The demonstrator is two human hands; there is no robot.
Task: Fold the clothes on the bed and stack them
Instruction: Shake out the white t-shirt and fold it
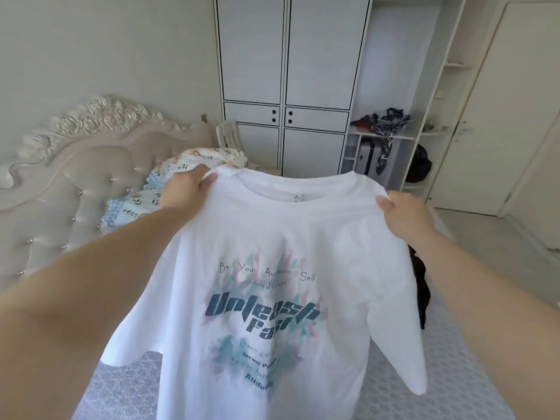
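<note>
White T-shirt (272, 298) hanging lengthwise, collar up (print facing the camera), shoulders pinched by both hands: left (185, 192), right (406, 215).

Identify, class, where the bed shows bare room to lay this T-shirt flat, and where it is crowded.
Bare grey bedspread shows lower left, beneath the T-shirt, and lower right beside the dark garment. The head end is crowded with patterned bedding.

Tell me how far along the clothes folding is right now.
Early on, by the look of it. Done: no folded stack shows in this view. In hand: the left hand and right hand hold the white printed T-shirt up by its shoulders, spread open and unfolded, above the bed. Left: folding this shirt, then the dark garment lying on the bed behind its right side, then stacking them.
</note>
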